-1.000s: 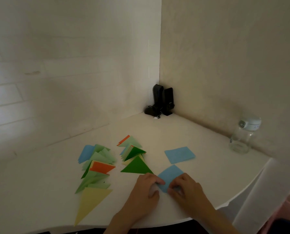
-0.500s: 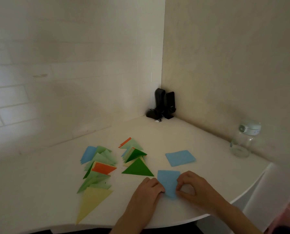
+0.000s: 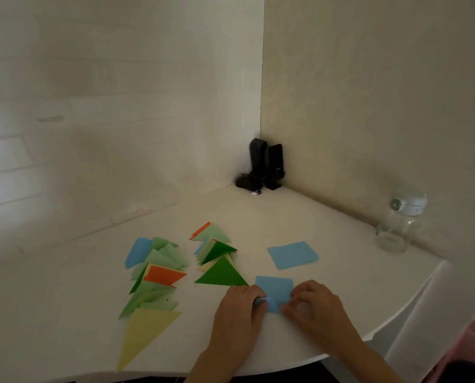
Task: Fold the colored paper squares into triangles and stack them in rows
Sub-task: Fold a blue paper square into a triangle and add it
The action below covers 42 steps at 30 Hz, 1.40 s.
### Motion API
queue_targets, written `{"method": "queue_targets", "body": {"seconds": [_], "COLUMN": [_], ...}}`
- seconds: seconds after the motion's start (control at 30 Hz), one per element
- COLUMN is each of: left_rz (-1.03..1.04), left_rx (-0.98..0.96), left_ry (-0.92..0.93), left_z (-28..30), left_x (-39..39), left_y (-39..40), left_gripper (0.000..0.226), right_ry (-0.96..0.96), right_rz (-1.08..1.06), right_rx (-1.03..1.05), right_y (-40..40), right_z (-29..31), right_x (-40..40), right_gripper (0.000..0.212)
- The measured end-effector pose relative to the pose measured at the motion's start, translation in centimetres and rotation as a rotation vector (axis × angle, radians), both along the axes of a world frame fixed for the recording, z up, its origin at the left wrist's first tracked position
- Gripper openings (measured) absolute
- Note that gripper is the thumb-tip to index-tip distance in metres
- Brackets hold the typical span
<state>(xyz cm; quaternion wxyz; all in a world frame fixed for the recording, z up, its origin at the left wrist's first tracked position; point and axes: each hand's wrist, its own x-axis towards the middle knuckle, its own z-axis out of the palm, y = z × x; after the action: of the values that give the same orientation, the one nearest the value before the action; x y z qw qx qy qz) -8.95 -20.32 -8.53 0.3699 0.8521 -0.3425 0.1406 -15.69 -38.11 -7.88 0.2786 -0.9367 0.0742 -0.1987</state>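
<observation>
A light blue paper square [image 3: 274,289] lies on the white table [image 3: 299,217] near its front edge. My left hand [image 3: 237,313] pinches its near left corner, which is lifted a little off the table. My right hand [image 3: 317,310] pinches the near right edge, fingers curled. Behind it lies a flat stack of blue squares [image 3: 293,254]. To the left, one row of folded triangles ends in a big yellow triangle [image 3: 145,331]. A second row beside it ends in a dark green triangle [image 3: 222,273].
A clear water bottle [image 3: 396,225] with a white lid stands at the right by the wall. Two black speakers [image 3: 265,164] stand in the far corner. The table's curved front edge runs just below my wrists.
The blue square has turned from a diamond to square-on. Both hands have shifted to its near edge, and its near left corner has lifted.
</observation>
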Motion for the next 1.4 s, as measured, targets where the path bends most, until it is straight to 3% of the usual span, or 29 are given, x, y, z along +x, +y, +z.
{"method": "queue_targets", "body": {"seconds": [0.23, 0.6, 0.8, 1.03, 1.17, 1.27, 1.4], "left_rz": [0.029, 0.002, -0.014, -0.085, -0.113, -0.084, -0.069], "left_rx": [0.018, -0.079, -0.104, -0.079, 0.020, 0.064, 0.118], "left_ry": [-0.020, 0.261, 0.310, 0.226, 0.145, 0.080, -0.032], "left_z": [-0.1, 0.5, 0.6, 0.7, 1.4, 1.8, 1.9], "left_x": [0.3, 1.2, 1.7, 1.6, 1.4, 1.1, 1.1], "left_y": [-0.8, -0.8, -0.1, 0.1, 0.3, 0.4, 0.3], "left_gripper": [0.028, 0.024, 0.024, 0.024, 0.031, 0.030, 0.022], "right_ry": [-0.046, 0.226, 0.250, 0.331, 0.223, 0.266, 0.233], "right_rz": [-0.136, -0.048, 0.013, 0.135, -0.030, -0.008, -0.012], "right_rx": [-0.121, 0.035, 0.111, 0.146, 0.144, 0.090, 0.082], "right_y": [1.3, 0.0, -0.5, -1.8, -1.7, -1.0, 0.3], "right_z": [-0.5, 0.8, 1.4, 2.8, 4.2, 4.2, 4.4], "right_x": [0.4, 1.3, 1.0, 0.8, 1.5, 1.6, 1.4], "right_gripper": [0.032, 0.043, 0.039, 0.028, 0.015, 0.025, 0.012]}}
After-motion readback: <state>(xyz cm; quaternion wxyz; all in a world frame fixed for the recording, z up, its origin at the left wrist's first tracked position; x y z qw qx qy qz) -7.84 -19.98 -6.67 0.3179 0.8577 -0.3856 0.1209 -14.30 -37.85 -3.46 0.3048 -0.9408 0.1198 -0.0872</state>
